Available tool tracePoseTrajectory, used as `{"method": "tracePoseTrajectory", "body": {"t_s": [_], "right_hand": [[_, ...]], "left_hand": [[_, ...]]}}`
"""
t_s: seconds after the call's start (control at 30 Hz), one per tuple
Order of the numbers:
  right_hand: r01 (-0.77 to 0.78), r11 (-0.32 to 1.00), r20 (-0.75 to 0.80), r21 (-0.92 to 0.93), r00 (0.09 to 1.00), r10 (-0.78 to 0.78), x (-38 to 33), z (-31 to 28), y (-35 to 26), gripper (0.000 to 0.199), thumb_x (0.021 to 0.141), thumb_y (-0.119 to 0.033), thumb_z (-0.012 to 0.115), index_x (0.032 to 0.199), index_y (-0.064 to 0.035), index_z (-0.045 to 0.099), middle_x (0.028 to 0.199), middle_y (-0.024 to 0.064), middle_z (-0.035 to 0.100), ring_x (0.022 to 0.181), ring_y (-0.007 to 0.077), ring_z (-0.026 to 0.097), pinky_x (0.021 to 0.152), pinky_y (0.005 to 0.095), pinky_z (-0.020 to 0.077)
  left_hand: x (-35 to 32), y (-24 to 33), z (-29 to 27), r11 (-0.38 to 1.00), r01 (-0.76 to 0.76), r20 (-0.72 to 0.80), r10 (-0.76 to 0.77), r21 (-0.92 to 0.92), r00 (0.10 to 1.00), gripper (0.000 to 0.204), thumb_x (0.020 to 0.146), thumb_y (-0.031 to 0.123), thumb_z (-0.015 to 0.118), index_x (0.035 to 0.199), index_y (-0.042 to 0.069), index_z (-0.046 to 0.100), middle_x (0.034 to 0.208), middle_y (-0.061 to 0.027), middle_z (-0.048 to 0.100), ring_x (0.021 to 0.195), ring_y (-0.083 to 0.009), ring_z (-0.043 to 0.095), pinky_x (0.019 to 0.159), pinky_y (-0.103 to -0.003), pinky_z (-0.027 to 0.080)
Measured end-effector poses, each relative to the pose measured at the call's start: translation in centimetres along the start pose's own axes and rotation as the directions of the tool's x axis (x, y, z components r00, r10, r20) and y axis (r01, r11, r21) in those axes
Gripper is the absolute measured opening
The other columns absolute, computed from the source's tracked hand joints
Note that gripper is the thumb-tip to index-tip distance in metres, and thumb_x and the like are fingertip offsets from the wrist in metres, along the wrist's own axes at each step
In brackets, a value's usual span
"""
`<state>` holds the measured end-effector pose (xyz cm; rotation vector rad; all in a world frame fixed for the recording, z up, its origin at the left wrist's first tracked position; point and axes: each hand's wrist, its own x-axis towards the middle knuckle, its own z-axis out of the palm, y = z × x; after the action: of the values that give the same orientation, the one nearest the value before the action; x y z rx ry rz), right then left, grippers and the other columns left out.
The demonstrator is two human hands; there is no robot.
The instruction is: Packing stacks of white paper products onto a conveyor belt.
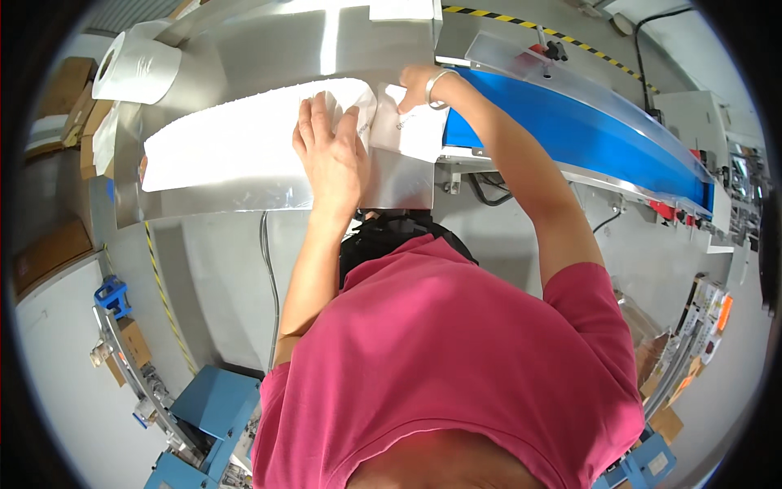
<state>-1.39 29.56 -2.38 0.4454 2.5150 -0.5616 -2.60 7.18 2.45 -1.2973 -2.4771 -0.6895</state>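
Note:
My left hand (330, 155) lies flat, fingers apart, on the right end of a long white tissue log in clear film (236, 134) that rests on a steel table (228, 200). My right hand (419, 85), with a bangle on the wrist, is closed on a white wrapped pack (415, 130) at the near end of the blue conveyor belt (570, 122). The pack touches the log's crumpled film end between the two hands.
A big white paper roll (138, 65) stands at the table's far left. Cardboard boxes (61, 98) sit beyond it. The conveyor runs off to the right past a white machine cabinet (692, 118). Blue machine parts (212, 399) and cables lie on the grey floor below.

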Motion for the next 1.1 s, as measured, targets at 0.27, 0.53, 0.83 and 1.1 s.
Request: {"method": "tracePoseTrajectory", "body": {"t_s": [0.27, 0.53, 0.83, 1.1], "right_hand": [[0.04, 0.775, -0.148, 0.631, 0.986, 0.07, -5.3, 2.9, 3.9, 0.059, 0.072, -0.05, 0.07, 0.104, -0.0011, 0.063, 0.097, 0.015, 0.066, 0.088, 0.0272, 0.064, 0.077, 0.0327, 0.0496], [-0.002, 0.602, -0.45, 0.799, 0.663, 0.599, -9.3, 7.1, 9.6, 0.051, 0.084, -0.049, 0.06, 0.094, 0.0006, 0.062, 0.081, 0.0147, 0.064, 0.073, 0.0264, 0.06, 0.071, 0.0338, 0.0475], [-0.721, 0.626, -0.812, 0.298, 0.154, 0.563, -13.9, 8.8, 17.8, 0.058, 0.08, -0.049, 0.064, 0.118, -0.0069, 0.055, 0.109, 0.0177, 0.062, 0.099, 0.0346, 0.059, 0.082, 0.0414, 0.0472], [0.452, 0.761, -0.649, 0.465, 0.759, -0.054, -9.9, 3.6, 2.7, 0.051, 0.076, -0.023, 0.076, 0.121, -0.0117, 0.056, 0.121, 0.0068, 0.057, 0.109, 0.022, 0.056, 0.089, 0.0356, 0.0478]], "left_hand": [[-0.6, -0.1, 0.1, 0.999, -0.028, 0.012, 0.028, 0.022, 1.0, 0.036, 0.076, -0.001, 0.058, 0.111, 0.004, 0.063, 0.133, -0.0244, 0.041, 0.127, -0.0434, 0.035, 0.102, -0.053, 0.028], [-0.6, -0.2, 0.6, 0.998, 0.055, -0.03, -0.055, -0.004, 0.998, 0.044, 0.082, 0.006, 0.057, 0.125, -0.001, 0.049, 0.135, -0.0231, 0.04, 0.129, -0.0411, 0.033, 0.103, -0.052, 0.026], [-0.7, -0.2, 0.9, 1.0, -0.007, -0.084, 0.006, -0.004, 0.996, 0.04, 0.082, 0.003, 0.058, 0.122, 0.003, 0.055, 0.129, -0.0172, 0.049, 0.123, -0.0368, 0.041, 0.102, -0.049, 0.03], [-1.1, -0.4, 0.6, 1.0, 0.006, -0.065, -0.006, 0.001, 0.998, 0.038, 0.078, 0.001, 0.062, 0.116, 0.007, 0.061, 0.131, -0.0163, 0.046, 0.125, -0.0368, 0.039, 0.104, -0.052, 0.027]]}}
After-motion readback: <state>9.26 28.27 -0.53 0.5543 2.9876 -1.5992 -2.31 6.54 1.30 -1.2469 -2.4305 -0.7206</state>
